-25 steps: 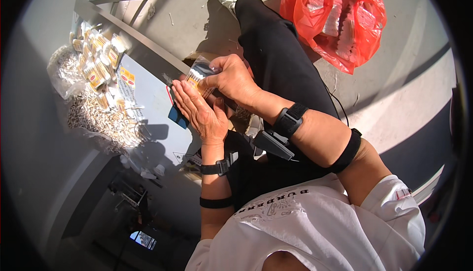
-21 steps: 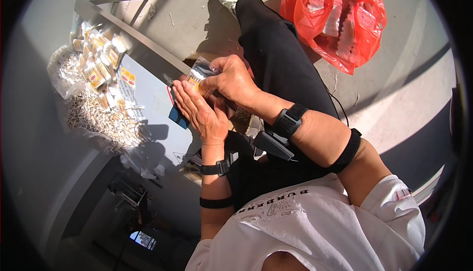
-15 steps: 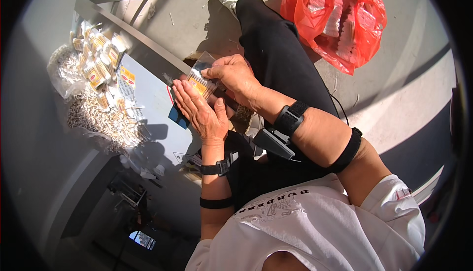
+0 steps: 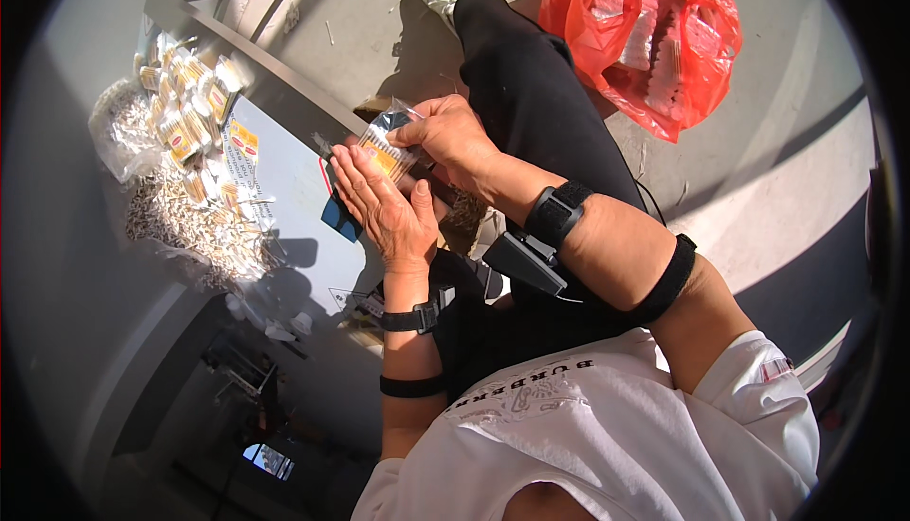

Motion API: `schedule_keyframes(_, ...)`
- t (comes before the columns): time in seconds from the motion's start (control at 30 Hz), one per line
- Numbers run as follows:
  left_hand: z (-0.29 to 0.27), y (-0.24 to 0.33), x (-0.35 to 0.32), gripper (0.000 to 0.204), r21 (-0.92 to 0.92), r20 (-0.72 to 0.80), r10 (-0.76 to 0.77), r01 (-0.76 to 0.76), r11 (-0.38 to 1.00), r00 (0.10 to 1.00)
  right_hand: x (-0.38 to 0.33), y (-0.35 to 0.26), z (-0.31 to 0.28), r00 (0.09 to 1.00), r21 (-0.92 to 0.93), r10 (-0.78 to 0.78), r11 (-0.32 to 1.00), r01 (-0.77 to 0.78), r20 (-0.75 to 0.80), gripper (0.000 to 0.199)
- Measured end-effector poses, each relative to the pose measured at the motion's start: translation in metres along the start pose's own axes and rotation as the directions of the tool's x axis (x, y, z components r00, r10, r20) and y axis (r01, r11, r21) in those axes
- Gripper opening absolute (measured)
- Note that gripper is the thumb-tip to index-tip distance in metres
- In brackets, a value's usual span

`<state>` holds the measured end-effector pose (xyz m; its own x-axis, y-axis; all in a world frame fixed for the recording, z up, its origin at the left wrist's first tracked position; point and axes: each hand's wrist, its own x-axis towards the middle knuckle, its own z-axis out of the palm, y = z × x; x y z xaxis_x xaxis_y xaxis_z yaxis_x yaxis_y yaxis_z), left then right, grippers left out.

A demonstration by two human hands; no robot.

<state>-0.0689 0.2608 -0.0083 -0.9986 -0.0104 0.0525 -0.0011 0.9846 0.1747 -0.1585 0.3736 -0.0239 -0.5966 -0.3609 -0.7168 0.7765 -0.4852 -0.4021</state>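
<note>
A small clear plastic bag of cotton swabs (image 4: 386, 158) with a yellow label lies between my hands, at the edge of the grey table. My right hand (image 4: 453, 145) pinches the bag's clear upper part between thumb and fingers. Flat along the bag's near left side rests my left hand (image 4: 384, 206), its fingers stretched out and its thumb apart. Part of the bag is hidden behind the hands.
On the grey table (image 4: 284, 165) lie a heap of loose cotton swabs (image 4: 194, 222) and a pile of filled swab packs (image 4: 185, 104). A red plastic bag (image 4: 592, 42) holding pink-and-white packs stands at the upper right. A metal rail (image 4: 270, 66) runs along the table's far edge.
The small bag's clear top has tilted and crumpled slightly toward my right hand. Both hands have shifted only a little.
</note>
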Motion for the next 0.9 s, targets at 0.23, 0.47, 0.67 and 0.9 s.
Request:
schedule_keyframes(0.23,-0.003,0.003,-0.001,0.088,-0.026,0.02,-0.043,0.044,0.999,0.999,-0.013,-0.006,-0.008,0.983,0.005,0.178,0.984,-0.178,-0.041,0.018)
schedule_keyframes(0.47,-0.005,0.001,-0.007,0.079,-0.487,-0.133,-0.181,0.095,0.868,0.975,-0.018,-0.007,-0.01,0.99,-0.046,0.138,0.99,-0.137,0.02,0.021)
schedule_keyframes(0.67,-0.002,-0.002,0.0,0.068,-0.964,-0.204,-0.551,-0.069,0.257,0.809,-0.015,0.0,-0.013,0.992,-0.024,0.117,0.993,-0.116,0.055,0.026)
schedule_keyframes(0.9,0.005,0.003,0.008,0.065,-0.975,-0.223,-0.629,-0.185,0.127,0.744,-0.015,0.008,-0.016,0.991,0.101,0.106,0.988,-0.114,0.08,0.028)
